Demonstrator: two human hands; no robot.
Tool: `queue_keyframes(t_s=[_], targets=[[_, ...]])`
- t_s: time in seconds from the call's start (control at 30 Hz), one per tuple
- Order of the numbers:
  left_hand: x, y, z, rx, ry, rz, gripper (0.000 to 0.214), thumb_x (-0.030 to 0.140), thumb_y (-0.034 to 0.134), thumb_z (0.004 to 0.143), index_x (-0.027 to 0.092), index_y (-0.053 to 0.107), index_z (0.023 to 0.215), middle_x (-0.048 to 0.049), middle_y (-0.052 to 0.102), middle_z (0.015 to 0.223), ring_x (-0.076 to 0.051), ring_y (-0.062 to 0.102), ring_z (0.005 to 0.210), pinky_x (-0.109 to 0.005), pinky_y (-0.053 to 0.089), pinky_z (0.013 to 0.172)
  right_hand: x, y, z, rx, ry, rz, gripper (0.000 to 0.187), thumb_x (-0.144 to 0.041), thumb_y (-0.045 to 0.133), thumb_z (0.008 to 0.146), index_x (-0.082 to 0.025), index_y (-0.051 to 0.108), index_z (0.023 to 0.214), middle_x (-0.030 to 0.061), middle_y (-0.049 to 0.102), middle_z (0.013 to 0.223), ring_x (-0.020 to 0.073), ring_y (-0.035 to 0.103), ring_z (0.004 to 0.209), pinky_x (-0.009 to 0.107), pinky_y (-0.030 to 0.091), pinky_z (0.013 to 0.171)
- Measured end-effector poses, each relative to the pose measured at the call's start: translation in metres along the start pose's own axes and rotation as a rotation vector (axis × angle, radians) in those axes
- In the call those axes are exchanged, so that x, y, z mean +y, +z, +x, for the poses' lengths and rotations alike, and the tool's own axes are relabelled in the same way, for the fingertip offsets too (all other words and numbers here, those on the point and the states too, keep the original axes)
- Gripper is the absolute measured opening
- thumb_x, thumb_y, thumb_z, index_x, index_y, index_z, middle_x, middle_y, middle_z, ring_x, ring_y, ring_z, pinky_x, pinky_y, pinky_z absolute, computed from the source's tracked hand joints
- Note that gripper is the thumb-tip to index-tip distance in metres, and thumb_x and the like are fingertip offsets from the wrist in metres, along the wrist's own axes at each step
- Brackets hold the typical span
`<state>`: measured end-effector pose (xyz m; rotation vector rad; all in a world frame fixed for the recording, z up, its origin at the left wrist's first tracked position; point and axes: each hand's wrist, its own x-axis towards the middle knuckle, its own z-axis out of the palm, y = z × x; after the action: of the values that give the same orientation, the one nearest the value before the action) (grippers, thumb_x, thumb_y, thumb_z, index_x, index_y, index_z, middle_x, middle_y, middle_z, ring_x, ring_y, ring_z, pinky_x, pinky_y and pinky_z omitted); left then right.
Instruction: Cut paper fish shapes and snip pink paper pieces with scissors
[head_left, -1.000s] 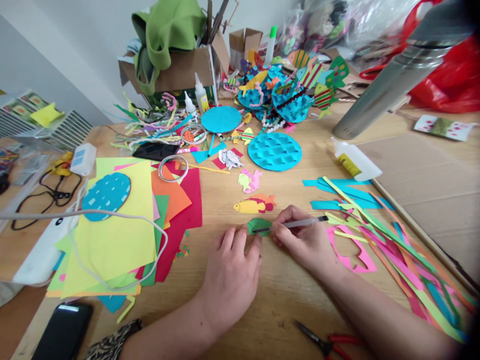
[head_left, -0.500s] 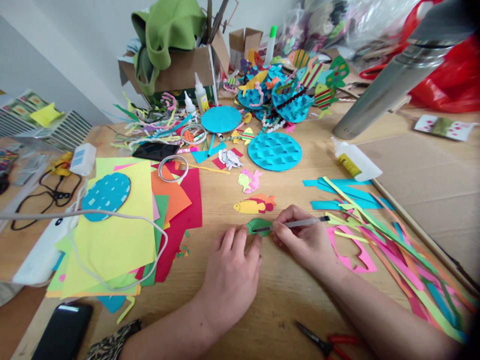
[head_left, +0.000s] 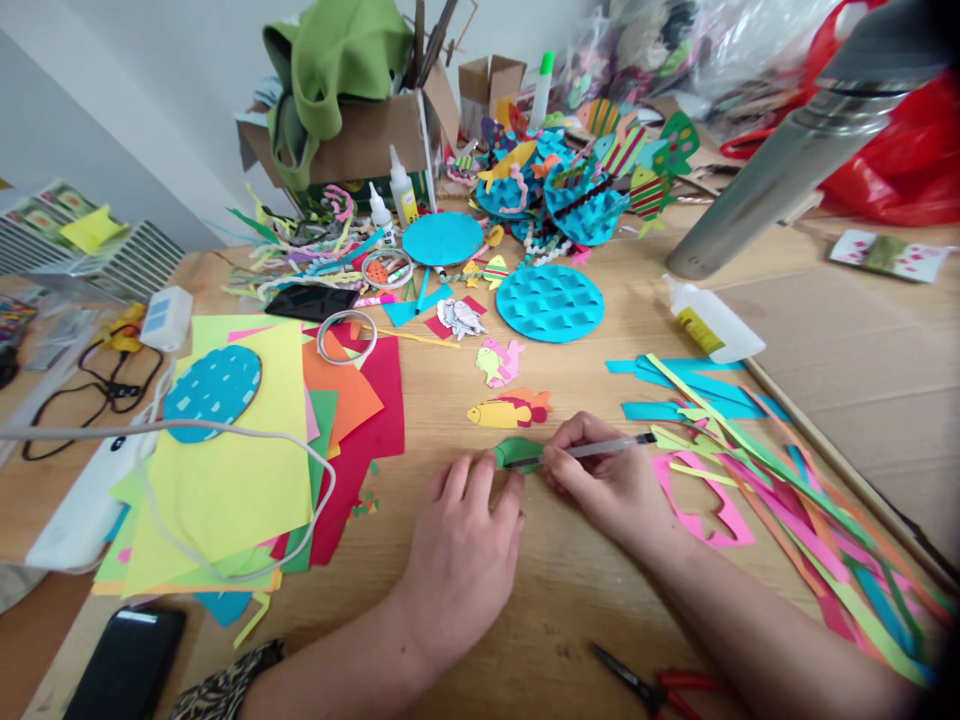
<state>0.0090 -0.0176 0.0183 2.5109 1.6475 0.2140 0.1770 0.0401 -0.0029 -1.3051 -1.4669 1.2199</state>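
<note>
My right hand (head_left: 611,485) is closed around a slim pen (head_left: 600,447), its tip resting on a small green paper fish cutout (head_left: 517,449). Fingers of my left hand (head_left: 469,530) lie flat at the fish's near left edge, pressing on the tabletop; nothing is gripped in them. Part of the green fish is hidden by both hands. Just beyond lies a yellow paper fish (head_left: 495,413) overlapping red and orange ones. Farther back is a light green fish (head_left: 489,363) on a pink one.
Scissors (head_left: 637,680) with red handles lie near my right forearm. Colored paper strips (head_left: 810,500) and a glue bottle (head_left: 712,320) are on the right. Stacked paper sheets (head_left: 232,490) and a white cable lie left. A steel flask (head_left: 772,180) stands at the back right.
The pen's rear end has shifted very slightly left. Both hands stay in nearly the same place over the green fish.
</note>
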Motion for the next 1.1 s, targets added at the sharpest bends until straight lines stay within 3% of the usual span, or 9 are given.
queue_keyframes(t_s=[0.63, 1.1], targets=[[-0.0008, -0.0002, 0.0005, -0.016, 0.005, -0.009, 0.036, 0.023, 0.047, 0.092, 0.019, 0.054, 0.127, -0.0116, 0.055, 0.123, -0.029, 0.047, 0.113, -0.049, 0.047, 0.095, 0.0036, -0.0023, -0.0001, 0.001, -0.024, 0.021, 0.016, -0.025, 0.061, 0.082, -0.02, 0.052, 0.069, -0.001, 0.054, 0.06, 0.0127, 0.049, 0.053, 0.025, 0.038, 0.048], [-0.0002, 0.0019, -0.0013, -0.006, -0.028, -0.021, 0.038, 0.022, 0.049, 0.09, 0.022, 0.054, 0.129, -0.0129, 0.049, 0.119, -0.029, 0.048, 0.109, -0.049, 0.048, 0.091, 0.0024, -0.0009, -0.0046, 0.265, -0.186, 0.081, 0.013, -0.028, 0.064, 0.088, -0.02, 0.058, 0.08, 0.0002, 0.06, 0.067, 0.0132, 0.056, 0.059, 0.024, 0.044, 0.052]])
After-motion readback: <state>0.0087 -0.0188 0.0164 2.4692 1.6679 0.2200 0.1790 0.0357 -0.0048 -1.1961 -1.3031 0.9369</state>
